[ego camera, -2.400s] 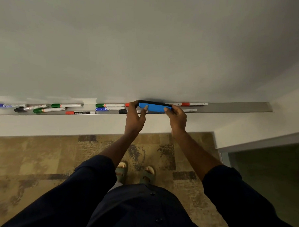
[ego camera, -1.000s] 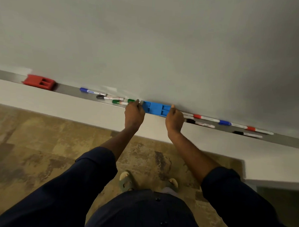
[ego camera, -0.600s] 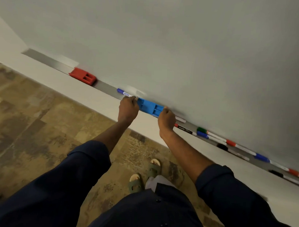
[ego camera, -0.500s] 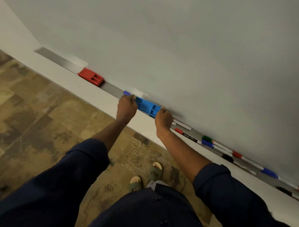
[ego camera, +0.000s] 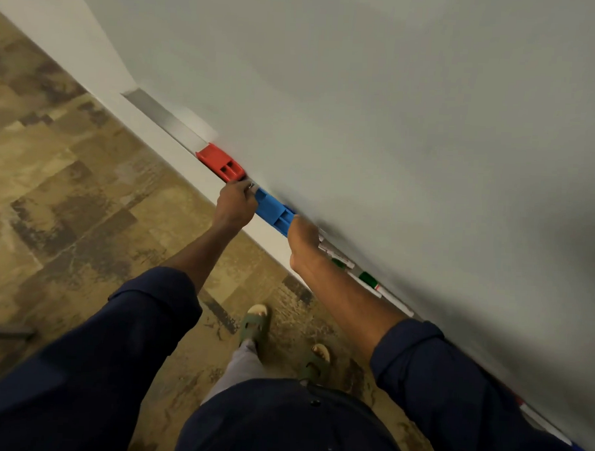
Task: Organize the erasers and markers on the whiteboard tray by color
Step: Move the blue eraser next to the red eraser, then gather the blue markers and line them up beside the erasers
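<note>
A blue eraser (ego camera: 273, 212) lies on the grey whiteboard tray (ego camera: 164, 119), held at both ends. My left hand (ego camera: 235, 205) grips its left end and my right hand (ego camera: 304, 237) grips its right end. A red eraser (ego camera: 220, 164) sits on the tray just left of my left hand, a small gap from the blue one. Green-capped markers (ego camera: 367, 279) and other markers lie along the tray behind my right forearm, partly hidden by it.
The whiteboard (ego camera: 396, 110) fills the upper right. The tray's left end is bare beyond the red eraser. Patterned carpet floor (ego camera: 69, 198) lies below, with my sandalled feet (ego camera: 256, 320) near the wall. More markers (ego camera: 546, 425) show at the far right.
Both hands have carried the blue eraser leftward along the tray, past the markers, to just beside the red eraser. The view has swung left and tilted.
</note>
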Tool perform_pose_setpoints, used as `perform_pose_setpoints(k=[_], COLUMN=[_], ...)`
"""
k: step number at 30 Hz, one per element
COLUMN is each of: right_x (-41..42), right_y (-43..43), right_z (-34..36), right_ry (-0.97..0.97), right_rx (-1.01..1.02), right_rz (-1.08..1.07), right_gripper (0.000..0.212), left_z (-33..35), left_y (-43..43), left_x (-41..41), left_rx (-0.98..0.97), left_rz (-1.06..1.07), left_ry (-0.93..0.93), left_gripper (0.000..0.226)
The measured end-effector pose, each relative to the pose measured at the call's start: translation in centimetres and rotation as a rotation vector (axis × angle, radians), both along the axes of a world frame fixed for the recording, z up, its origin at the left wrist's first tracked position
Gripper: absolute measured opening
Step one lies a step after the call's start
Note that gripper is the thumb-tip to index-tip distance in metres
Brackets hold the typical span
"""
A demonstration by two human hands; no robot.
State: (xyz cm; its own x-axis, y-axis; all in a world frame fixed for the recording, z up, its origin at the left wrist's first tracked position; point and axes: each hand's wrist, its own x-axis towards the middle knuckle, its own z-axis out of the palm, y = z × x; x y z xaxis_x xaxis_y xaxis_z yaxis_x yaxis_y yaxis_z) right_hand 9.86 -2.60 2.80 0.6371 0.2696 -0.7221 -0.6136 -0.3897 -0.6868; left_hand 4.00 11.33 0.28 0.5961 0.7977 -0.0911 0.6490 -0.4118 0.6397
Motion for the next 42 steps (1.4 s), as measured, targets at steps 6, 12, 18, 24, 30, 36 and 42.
perform_pose_setpoints(k=[6,12,18,24,30,36,42], right_x=[1.4,1.4,0.7,0.5,-1.0,0.7,1.0], right_y=[4.7,9.2,11.4,12.3,9.5,2.8,1.5], right_z=[-0.8,-2.5,-3.3,-4.1,-4.6,-6.6,-6.6], right_ry=[0.039,-0.01,-0.088,-0.102,-0.634,-1.111,-1.154], right_rx=[-0.047,-0.108,-0.155,-0.135,-0.217,-0.523,-0.606], right_rz=[-0.029,-0.104,-0.149,-0.124,0.36,0.772,0.85], right_gripper=[0.042,0.044,0.042,0.033,0.025,0.045,0.032], left_z=[-1.6,-2.7,-3.4,-4.1,-4.0,-4.8,-4.6], left_y=[5.0,9.9,12.5,13.1,12.6,12.1,10.2], left_x=[0.9,1.6,1.2,0.9,0.8,0.3,0.1], left_rx=[-0.111,-0.175,0.14,0.196,0.168,0.182,0.111], left_rz=[-0.051,-0.189,-0.337,-0.396,-0.337,-0.374,-0.339], left_ry=[0.042,0.131,0.221,0.249,0.269,0.315,0.239], left_gripper=[0.032,0.041,0.034,0.033,0.036,0.043,0.06])
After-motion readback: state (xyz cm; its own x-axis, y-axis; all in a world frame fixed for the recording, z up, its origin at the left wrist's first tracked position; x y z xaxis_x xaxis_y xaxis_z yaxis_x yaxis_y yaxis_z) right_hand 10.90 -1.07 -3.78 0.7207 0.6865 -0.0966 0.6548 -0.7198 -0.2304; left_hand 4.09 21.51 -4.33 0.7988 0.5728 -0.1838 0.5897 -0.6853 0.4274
